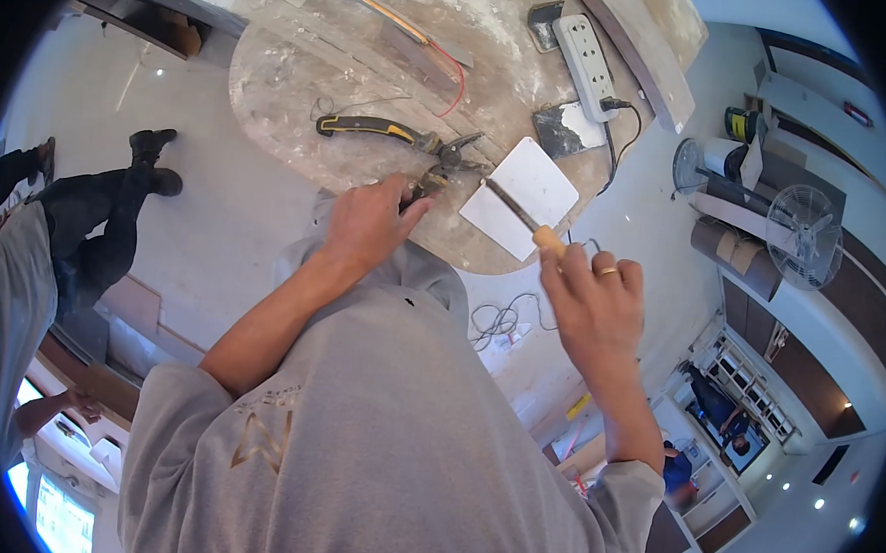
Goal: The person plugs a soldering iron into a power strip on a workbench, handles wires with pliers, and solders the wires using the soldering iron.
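Note:
My left hand (371, 218) is at the near edge of the worktable, its fingers closed around the dark lower handle of a pair of pliers (449, 155). The other handle, black and yellow, lies out to the left on the tabletop. In my right hand (597, 300) is a soldering iron (515, 206) with a pale wooden handle and a metal shaft. Its tip points up and left, close to the pliers' jaws. Beneath the shaft lies a white square plate (538, 186). Whether the tip touches anything cannot be made out.
A white power strip (586, 69) with a black plug lies on the stained worktable (282, 98). Beside it is a dark, partly white piece (569, 131). A red wire (461, 87) curves behind the pliers. Cable (501, 323) coils below. Fans stand right; another person (23, 255) stands left.

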